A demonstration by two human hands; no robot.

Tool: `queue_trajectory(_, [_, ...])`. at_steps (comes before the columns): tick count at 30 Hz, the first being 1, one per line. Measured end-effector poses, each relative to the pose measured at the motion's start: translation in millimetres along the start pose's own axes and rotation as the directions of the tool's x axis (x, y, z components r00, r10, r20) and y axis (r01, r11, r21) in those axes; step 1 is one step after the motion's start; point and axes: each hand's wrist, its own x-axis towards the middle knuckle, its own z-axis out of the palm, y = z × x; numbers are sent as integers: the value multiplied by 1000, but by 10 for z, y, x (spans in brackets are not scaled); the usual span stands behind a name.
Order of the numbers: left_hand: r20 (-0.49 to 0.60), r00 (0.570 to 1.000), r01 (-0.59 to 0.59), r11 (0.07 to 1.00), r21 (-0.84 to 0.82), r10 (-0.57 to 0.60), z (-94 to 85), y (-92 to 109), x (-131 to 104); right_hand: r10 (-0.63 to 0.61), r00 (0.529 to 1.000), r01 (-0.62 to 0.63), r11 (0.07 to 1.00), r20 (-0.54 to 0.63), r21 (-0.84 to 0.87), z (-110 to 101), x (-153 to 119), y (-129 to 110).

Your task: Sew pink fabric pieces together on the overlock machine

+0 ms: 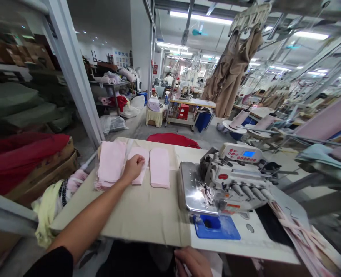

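My left hand (134,168) reaches over the table with its fingers curled together. Beneath it lies the middle pink fabric stack (140,175); whether the fingertips pinch anything is hidden. A larger pink fabric stack (111,161) sits to its left, and a narrower pink fabric piece (160,168) lies flat to its right. Low at the table's front edge is my right hand (193,262), fingers bent together and cut off by the picture's bottom. Pale cloth (215,262) shows beside it; I cannot make out what its fingers hold.
An overlock sewing machine (230,177) stands on the right of the table, with a blue pad (216,227) in front. Pink strips (300,227) hang over the right end. A metal post (72,69) rises at left. Brown garments (233,73) hang beyond the table.
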Motion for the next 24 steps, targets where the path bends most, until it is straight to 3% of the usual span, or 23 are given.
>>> queue_trajectory(2, [7,997,-82,995,-50,82,122,137,54,-28,999,27,999,28,29,-16,95,-68])
queue_trajectory(4, [86,971,-213,971,-108,222,248,257,81,-33,999,32,999,34,40,-32,123,-133])
queue_trajectory(7, [241,874,-384,904,-189,422,415,358,57,-16,999,14,999,37,48,-68,80,-219])
queue_trajectory(9, [292,824,-439,873,-213,485,504,378,15,4,999,-5,999,39,33,-99,32,-263])
queue_trajectory(12, [279,812,-467,857,-218,513,585,382,-9,57,998,-57,998,39,9,-138,-34,-296])
queue_trajectory(15, [210,846,-446,866,-224,490,539,397,109,81,996,-83,996,47,33,-165,-79,-291])
queue_trajectory(18, [78,901,-399,885,-241,428,337,443,288,74,994,-79,995,80,68,-199,-88,-271])
queue_trajectory(20, [4,912,-395,879,-269,411,177,506,287,116,989,-128,983,92,129,-226,-54,-263])
queue_trajectory(22, [-16,900,-419,855,-306,435,79,611,97,245,963,-266,929,113,256,-248,29,-272])
queue_trajectory(24, [21,853,-480,799,-363,521,84,755,-277,420,883,-465,733,207,496,-254,160,-305])
